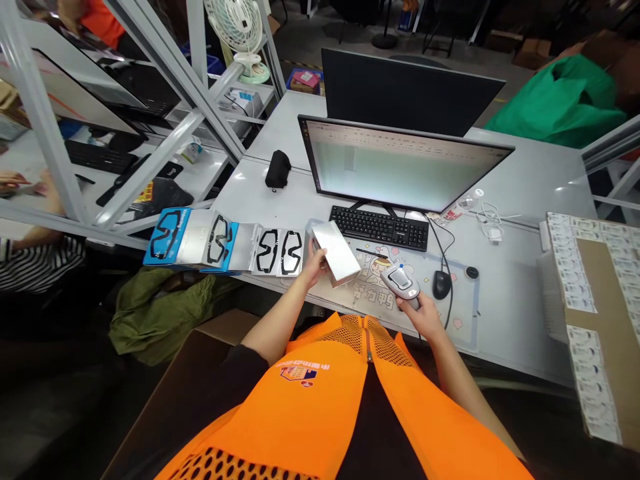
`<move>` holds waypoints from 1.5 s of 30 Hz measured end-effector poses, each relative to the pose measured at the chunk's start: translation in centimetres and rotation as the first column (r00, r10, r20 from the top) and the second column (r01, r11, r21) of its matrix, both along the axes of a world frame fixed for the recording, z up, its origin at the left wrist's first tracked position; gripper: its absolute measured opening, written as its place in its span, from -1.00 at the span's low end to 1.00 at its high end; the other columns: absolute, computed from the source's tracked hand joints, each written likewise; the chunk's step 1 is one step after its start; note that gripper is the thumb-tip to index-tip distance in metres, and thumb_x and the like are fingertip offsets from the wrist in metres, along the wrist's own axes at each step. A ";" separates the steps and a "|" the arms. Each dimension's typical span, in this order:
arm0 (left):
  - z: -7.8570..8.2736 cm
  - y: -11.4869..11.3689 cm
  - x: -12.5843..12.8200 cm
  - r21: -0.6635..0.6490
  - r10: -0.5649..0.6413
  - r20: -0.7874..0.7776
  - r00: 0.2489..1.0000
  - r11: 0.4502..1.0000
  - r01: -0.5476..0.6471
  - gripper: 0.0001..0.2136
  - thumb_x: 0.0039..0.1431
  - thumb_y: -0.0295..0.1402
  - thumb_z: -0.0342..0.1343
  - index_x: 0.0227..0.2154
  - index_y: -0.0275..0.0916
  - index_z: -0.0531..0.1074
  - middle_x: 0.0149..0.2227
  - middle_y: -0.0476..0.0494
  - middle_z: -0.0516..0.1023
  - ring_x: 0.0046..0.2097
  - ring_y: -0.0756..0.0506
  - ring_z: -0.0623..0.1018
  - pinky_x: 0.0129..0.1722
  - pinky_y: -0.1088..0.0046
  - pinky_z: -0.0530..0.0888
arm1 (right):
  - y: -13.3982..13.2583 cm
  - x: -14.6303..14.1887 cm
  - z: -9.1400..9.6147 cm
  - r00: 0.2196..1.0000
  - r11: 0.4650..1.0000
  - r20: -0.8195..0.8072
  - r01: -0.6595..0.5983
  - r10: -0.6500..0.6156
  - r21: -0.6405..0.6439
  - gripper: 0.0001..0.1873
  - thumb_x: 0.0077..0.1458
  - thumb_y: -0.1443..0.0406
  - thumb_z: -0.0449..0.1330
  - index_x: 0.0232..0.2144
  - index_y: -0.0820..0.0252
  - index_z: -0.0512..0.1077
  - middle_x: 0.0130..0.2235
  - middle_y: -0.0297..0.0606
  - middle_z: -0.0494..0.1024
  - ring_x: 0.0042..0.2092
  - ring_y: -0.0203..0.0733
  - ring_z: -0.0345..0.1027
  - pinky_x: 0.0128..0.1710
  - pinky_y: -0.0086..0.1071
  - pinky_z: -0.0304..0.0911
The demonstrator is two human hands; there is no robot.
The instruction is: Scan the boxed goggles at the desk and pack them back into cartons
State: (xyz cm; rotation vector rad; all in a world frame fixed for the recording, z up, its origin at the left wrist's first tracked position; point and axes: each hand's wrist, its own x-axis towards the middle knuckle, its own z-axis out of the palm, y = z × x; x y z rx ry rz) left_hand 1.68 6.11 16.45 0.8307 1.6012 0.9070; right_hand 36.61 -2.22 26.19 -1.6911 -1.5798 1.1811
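My left hand grips a silvery white box by its left side, tilted above the desk mat. In my right hand is a grey barcode scanner, held by its handle with its head pointing up and left toward the box. Left of the box, several product boxes with black outline drawings stand in a row along the desk's front edge; some are silver and some blue. A dark pen lies between the box and the scanner.
A black keyboard sits below the lit monitor. The mouse and its cable are right of the scanner. A large carton covered with labels stands at the right. A metal frame borders the left, where a co-worker's arm shows.
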 end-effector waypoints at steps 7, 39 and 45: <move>1.3 -3.2 -0.8 0.378 -0.312 -0.616 0.723 0.688 0.619 0.16 0.05 -0.23 0.46 0.61 -0.05 -0.14 0.53 -0.48 0.07 0.48 -0.54 0.29 0.36 -0.19 0.42 | 1.7 1.0 2.1 0.988 0.958 -0.145 0.006 -0.049 -0.285 -0.38 0.05 -0.25 0.35 -0.29 0.18 0.47 -0.55 -0.33 0.44 -0.54 -0.24 0.22 -0.56 -0.37 0.17; 3.9 -1.8 2.3 -0.300 -0.449 -0.644 0.620 0.893 0.336 0.09 0.20 -0.02 0.30 0.63 -0.02 -0.23 0.31 -0.47 0.31 0.17 -0.51 0.62 0.18 -0.03 0.52 | 2.4 5.3 -9.1 0.834 0.992 0.551 0.086 -0.020 -0.095 -0.22 0.38 0.07 -0.01 0.44 0.53 0.26 0.26 0.34 0.52 0.29 0.33 0.43 0.24 -0.01 0.35; 2.3 -0.5 1.7 -0.422 -0.512 -0.687 0.516 0.859 0.289 0.02 0.26 0.02 0.20 0.63 0.01 -0.23 0.43 -0.52 0.22 0.20 -0.54 0.61 0.16 -0.01 0.51 | 0.4 5.9 -14.9 0.763 0.974 0.615 0.221 -0.200 0.042 -0.19 0.32 0.16 0.02 0.46 0.58 0.17 0.16 0.37 0.53 0.22 0.37 0.43 0.23 0.09 0.34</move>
